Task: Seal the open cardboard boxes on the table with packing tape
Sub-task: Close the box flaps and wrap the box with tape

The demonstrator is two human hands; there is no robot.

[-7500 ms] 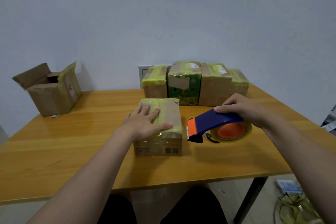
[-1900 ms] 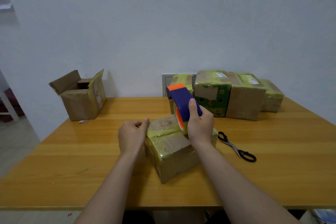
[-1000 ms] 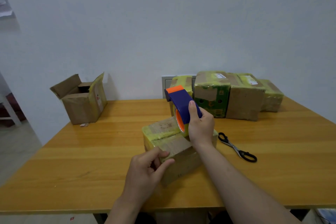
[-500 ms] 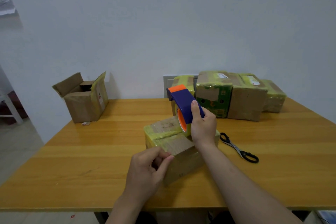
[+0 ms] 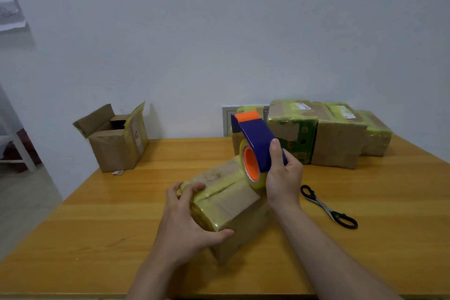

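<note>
A cardboard box (image 5: 226,200) with yellowish tape over its top lies skewed in the middle of the wooden table (image 5: 97,214). My left hand (image 5: 187,217) grips its near left corner, fingers over the top edge and thumb on the front face. My right hand (image 5: 282,178) holds a blue and orange tape dispenser (image 5: 255,146) upright, its roll resting on the far right end of the box top. At the table's back left stands an open cardboard box (image 5: 117,139) with its flaps up.
Several taped boxes (image 5: 316,134) line the wall at the back right. Black scissors (image 5: 328,207) lie right of the middle box. The table's left edge drops to the floor; a white wall rises just behind.
My left hand has moved from the box's front face up to its near left corner and now clasps it. The dispenser stays on the box top in my right hand.
</note>
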